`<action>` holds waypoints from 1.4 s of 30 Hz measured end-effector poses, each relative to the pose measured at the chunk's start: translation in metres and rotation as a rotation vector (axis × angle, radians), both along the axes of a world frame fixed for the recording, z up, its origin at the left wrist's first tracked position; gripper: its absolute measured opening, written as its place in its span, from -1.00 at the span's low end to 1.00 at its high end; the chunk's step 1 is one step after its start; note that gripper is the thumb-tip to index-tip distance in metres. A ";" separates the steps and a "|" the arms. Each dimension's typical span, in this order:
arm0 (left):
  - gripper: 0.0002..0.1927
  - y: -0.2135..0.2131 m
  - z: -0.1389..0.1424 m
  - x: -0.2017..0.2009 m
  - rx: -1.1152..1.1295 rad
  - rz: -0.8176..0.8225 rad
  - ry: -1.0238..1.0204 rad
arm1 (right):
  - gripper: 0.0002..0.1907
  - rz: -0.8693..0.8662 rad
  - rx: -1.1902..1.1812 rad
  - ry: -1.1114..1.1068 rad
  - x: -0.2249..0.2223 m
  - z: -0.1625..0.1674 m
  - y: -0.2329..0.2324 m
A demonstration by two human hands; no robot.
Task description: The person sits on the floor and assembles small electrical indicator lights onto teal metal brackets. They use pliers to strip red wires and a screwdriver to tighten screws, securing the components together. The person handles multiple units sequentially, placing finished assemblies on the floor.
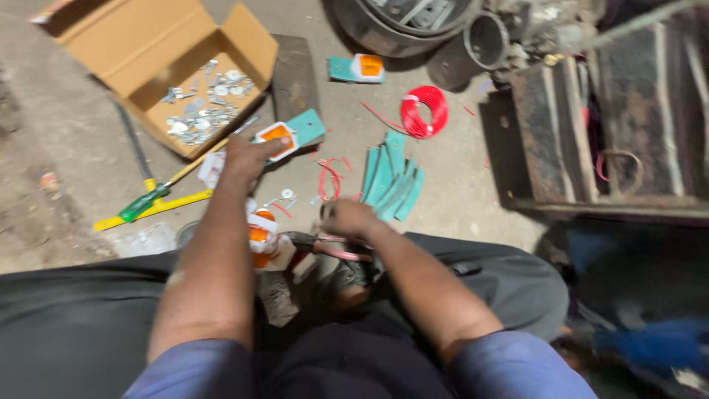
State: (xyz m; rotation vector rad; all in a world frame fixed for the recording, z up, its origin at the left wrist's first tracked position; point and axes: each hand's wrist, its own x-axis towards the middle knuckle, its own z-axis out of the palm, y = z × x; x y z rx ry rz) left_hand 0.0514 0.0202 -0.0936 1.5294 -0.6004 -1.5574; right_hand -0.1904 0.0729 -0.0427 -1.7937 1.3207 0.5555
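Hands work low over the concrete floor. The left hand reaches out, fingers closed on a teal bracket with an orange lamp, just beside the cardboard box of washers. The right hand grips red-handled pliers near the lap, teal strips beyond.
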 end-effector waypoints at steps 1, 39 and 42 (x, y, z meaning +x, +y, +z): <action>-0.41 0.004 -0.001 -0.002 -0.024 -0.019 0.006 | -0.53 0.151 0.068 0.134 -0.004 0.000 0.019; -0.46 -0.010 -0.013 0.022 0.022 0.097 -0.022 | -0.49 -0.906 -0.167 -0.863 0.078 -0.025 -0.018; -0.50 -0.014 -0.018 0.020 0.019 0.092 0.021 | -0.47 -0.662 -0.218 -0.660 0.076 -0.027 -0.042</action>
